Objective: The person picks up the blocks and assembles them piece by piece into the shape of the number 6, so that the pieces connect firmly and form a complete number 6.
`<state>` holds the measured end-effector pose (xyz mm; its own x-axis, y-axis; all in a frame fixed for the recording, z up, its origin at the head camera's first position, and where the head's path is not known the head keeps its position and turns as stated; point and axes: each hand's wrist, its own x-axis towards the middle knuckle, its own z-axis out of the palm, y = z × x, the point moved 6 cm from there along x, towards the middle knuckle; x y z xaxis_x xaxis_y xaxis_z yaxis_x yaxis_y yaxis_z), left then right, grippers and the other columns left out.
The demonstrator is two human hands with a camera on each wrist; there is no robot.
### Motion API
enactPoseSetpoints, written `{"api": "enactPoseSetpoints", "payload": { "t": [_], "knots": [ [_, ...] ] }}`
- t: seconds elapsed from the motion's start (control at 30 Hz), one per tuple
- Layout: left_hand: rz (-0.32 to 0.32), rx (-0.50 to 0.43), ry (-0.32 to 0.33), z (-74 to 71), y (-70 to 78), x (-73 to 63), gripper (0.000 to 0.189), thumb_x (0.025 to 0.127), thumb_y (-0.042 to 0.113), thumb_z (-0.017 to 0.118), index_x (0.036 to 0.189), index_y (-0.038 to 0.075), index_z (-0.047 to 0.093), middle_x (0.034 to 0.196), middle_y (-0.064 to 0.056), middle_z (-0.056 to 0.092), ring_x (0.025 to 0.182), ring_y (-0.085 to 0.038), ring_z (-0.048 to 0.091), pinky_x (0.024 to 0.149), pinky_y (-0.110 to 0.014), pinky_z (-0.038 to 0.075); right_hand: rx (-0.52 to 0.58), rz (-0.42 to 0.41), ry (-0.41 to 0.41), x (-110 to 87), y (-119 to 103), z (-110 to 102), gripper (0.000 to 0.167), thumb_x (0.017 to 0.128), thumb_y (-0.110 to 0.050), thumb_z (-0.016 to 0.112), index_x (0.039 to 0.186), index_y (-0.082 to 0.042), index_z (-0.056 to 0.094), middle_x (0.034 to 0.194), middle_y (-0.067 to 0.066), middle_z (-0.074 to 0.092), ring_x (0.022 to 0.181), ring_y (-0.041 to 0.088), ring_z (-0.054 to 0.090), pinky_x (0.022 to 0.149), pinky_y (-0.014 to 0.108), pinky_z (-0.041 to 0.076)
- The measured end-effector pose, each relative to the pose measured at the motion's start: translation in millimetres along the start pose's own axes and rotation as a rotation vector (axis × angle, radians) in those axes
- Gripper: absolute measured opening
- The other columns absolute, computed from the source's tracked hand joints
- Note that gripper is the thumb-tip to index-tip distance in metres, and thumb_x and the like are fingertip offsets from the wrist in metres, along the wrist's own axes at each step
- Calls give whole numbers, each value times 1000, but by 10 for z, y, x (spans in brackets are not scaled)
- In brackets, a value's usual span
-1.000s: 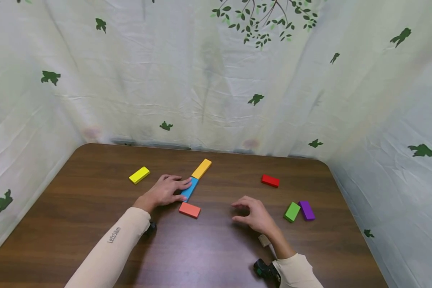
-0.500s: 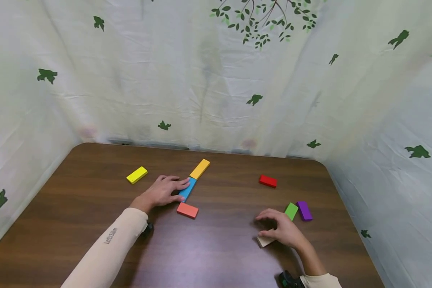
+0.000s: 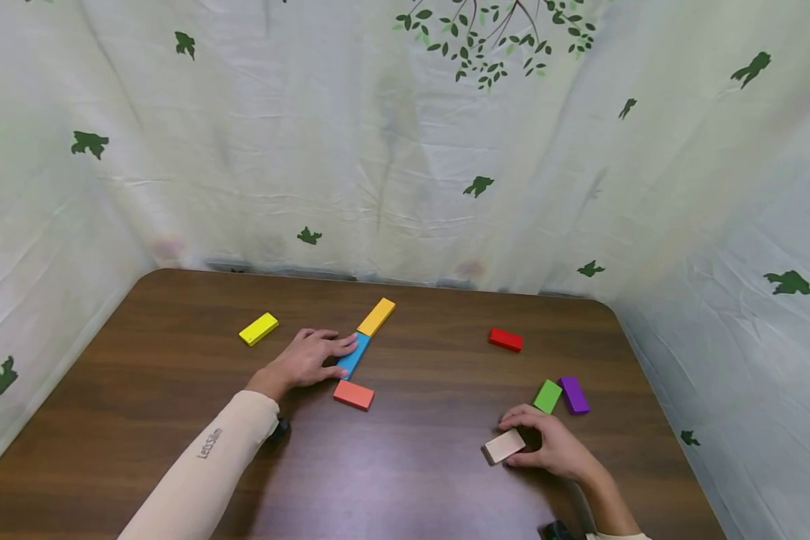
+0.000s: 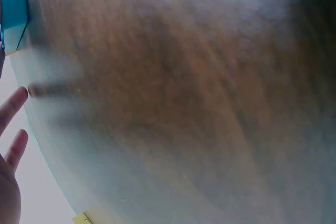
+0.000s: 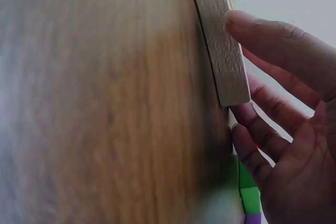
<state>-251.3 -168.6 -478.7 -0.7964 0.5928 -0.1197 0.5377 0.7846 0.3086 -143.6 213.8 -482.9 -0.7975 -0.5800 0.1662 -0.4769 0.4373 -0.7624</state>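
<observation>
My left hand [image 3: 308, 355] rests at the blue block [image 3: 355, 355], thumb and a fingertip touching it near its two ends. In the left wrist view, two fingers [image 4: 16, 148] stretch out past the blue block [image 4: 14, 6]. An orange-yellow block [image 3: 377, 316] continues the blue one's line at its far end. Beside the near end lies a coral block [image 3: 354, 395], set at an angle. My right hand [image 3: 547, 440] pinches a plain wooden block [image 3: 504, 446] between thumb and fingers; its long side shows in the right wrist view, with the thumb pressed against it.
A green block [image 3: 547, 396] and a purple block [image 3: 574, 395] lie just beyond my right hand. Farther back is a red block [image 3: 506, 339]. On the left sits a yellow block [image 3: 259, 328]. A pale curtain [image 3: 405, 150] hangs behind the brown table [image 3: 418, 480].
My right hand has moved right and towards me, from bare table to the wooden block, and now grips it. The left hand stays at the blue block.
</observation>
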Motion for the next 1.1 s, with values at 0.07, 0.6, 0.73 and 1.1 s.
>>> {"api": "enactPoseSetpoints", "payload": {
  "t": [0.07,0.6,0.73,1.1],
  "knots": [
    [0,-4,3,2,-2,3,66,90,41,65,145,13,42,152,-6,37,135,-41,35,104,-61,23,4,4,0,-14,3,-4,36,74,-16,84,106,-8,70,108,5,65,102,13,58,90,19,42],
    [11,-9,-9,2,10,1,65,91,42,64,145,13,43,152,-4,37,140,-38,30,106,-62,20,-55,80,28,-10,75,-19,26,73,-13,84,97,-10,73,96,-3,67,89,5,58,76,23,47],
    [17,4,-10,5,14,3,65,91,42,64,145,13,43,152,-5,38,141,-38,28,106,-63,20,-50,27,67,27,42,2,27,71,-8,85,94,-9,71,92,0,67,81,6,58,70,23,48],
    [15,9,-5,-12,20,3,65,90,41,64,145,13,44,152,-5,38,140,-38,29,106,-63,19,-76,56,87,140,-32,82,29,70,-8,85,95,-8,71,91,1,66,77,11,58,67,24,48]
  ]
}}
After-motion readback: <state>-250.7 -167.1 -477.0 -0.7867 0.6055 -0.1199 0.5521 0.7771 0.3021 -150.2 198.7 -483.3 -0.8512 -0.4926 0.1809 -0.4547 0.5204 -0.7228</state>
